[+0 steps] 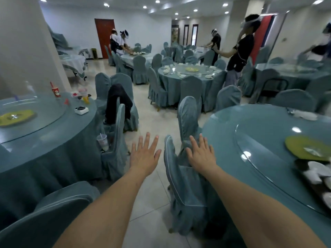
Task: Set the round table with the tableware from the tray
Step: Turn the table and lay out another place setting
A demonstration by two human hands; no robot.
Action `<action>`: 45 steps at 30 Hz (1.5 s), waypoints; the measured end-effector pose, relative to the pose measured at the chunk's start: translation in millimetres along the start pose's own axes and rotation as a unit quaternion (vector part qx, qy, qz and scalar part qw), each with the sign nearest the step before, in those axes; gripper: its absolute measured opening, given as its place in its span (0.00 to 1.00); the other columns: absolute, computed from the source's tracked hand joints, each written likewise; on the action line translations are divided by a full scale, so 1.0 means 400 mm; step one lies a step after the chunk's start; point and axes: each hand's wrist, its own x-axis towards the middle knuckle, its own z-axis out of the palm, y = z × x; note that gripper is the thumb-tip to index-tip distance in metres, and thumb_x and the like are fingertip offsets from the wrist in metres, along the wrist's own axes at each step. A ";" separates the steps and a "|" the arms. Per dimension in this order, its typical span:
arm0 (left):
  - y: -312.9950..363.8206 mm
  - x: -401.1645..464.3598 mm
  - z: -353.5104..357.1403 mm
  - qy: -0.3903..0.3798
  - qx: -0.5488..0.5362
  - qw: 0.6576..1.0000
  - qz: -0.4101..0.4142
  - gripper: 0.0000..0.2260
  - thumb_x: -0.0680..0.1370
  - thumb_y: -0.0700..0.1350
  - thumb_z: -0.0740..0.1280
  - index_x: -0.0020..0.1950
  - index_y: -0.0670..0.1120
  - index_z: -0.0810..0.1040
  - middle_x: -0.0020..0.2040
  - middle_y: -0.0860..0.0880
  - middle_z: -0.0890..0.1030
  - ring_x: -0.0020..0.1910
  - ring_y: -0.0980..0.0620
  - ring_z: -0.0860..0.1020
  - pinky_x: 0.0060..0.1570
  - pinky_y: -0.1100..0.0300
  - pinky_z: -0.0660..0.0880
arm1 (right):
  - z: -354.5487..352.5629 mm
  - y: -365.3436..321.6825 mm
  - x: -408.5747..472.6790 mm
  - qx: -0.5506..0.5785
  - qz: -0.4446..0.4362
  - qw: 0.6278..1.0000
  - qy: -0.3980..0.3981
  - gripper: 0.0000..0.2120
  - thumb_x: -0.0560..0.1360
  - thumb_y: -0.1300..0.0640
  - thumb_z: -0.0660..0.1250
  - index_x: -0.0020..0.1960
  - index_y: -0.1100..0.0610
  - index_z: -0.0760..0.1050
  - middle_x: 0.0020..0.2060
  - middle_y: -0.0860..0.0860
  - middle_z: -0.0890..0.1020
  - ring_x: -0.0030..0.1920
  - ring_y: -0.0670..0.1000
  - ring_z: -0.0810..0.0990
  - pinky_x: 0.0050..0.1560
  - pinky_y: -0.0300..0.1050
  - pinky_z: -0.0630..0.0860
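The round table [238,140] with a teal cloth and a glass turntable [268,158] fills the right side. A dark tray [302,165] with several white dishes [317,170] sits on its right edge, partly cut off by the frame. A yellow-green mat [304,145] lies at the turntable's middle. Both my arms stretch forward over the aisle. My left hand [144,156] is flat with spread fingers above the floor, holding nothing. My right hand [202,154] is also flat and spread, above a covered chair, left of the table.
A covered chair [182,185] stands under my right arm, another chair [188,119] beyond it. A second round table [44,140] with cups and a small box is on the left, with chairs [114,140] beside it. Several people work at tables farther back.
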 end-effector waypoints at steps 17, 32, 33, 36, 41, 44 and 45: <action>0.424 0.408 0.137 -0.023 -0.018 0.986 0.165 0.27 0.82 0.61 0.40 0.80 0.57 0.38 0.81 0.48 0.41 0.80 0.42 0.45 0.76 0.40 0.47 | -0.018 0.468 0.116 -0.002 0.184 0.982 0.042 0.29 0.84 0.41 0.46 0.83 0.45 0.44 0.82 0.55 0.42 0.82 0.57 0.42 0.80 0.61 0.48; 0.996 0.581 0.344 -0.067 -0.044 0.934 0.348 0.27 0.83 0.60 0.43 0.80 0.56 0.39 0.82 0.47 0.44 0.80 0.41 0.47 0.77 0.41 0.49 | -0.065 0.959 0.043 -0.006 0.382 0.922 0.065 0.29 0.84 0.41 0.48 0.83 0.45 0.46 0.83 0.56 0.43 0.82 0.56 0.42 0.80 0.61 0.46; 1.026 0.582 0.353 -0.066 -0.044 0.930 0.360 0.27 0.83 0.60 0.44 0.80 0.56 0.40 0.82 0.47 0.45 0.80 0.41 0.48 0.77 0.41 0.50 | -0.066 0.979 0.032 -0.005 0.393 0.917 0.071 0.29 0.84 0.41 0.48 0.83 0.45 0.46 0.83 0.56 0.43 0.82 0.56 0.42 0.79 0.61 0.46; 1.096 0.583 0.376 -0.068 -0.043 0.919 0.385 0.27 0.83 0.59 0.45 0.81 0.56 0.41 0.82 0.47 0.46 0.80 0.41 0.49 0.76 0.41 0.51 | -0.064 1.021 0.002 -0.006 0.419 0.904 0.079 0.29 0.84 0.41 0.49 0.83 0.45 0.47 0.83 0.56 0.45 0.82 0.57 0.44 0.79 0.62 0.48; 1.196 0.607 0.421 -0.076 -0.045 0.903 0.420 0.27 0.83 0.59 0.44 0.80 0.56 0.41 0.82 0.47 0.47 0.80 0.41 0.50 0.76 0.41 0.50 | -0.054 1.082 -0.013 -0.002 0.459 0.885 0.079 0.29 0.84 0.42 0.49 0.83 0.45 0.47 0.83 0.55 0.44 0.82 0.57 0.44 0.79 0.61 0.48; 1.247 0.639 0.451 -0.085 -0.047 0.895 0.435 0.27 0.83 0.59 0.43 0.80 0.56 0.41 0.82 0.48 0.46 0.80 0.41 0.49 0.76 0.41 0.50 | -0.043 1.118 -0.001 0.006 0.473 0.878 0.078 0.29 0.84 0.41 0.48 0.83 0.45 0.47 0.83 0.55 0.43 0.82 0.56 0.43 0.80 0.60 0.46; 1.266 0.652 0.463 -0.086 -0.046 0.891 0.444 0.27 0.83 0.59 0.43 0.80 0.56 0.41 0.82 0.48 0.46 0.80 0.41 0.49 0.76 0.41 0.50 | -0.039 1.132 0.007 0.007 0.477 0.875 0.078 0.29 0.84 0.41 0.48 0.83 0.45 0.47 0.83 0.55 0.43 0.82 0.56 0.42 0.80 0.60 0.46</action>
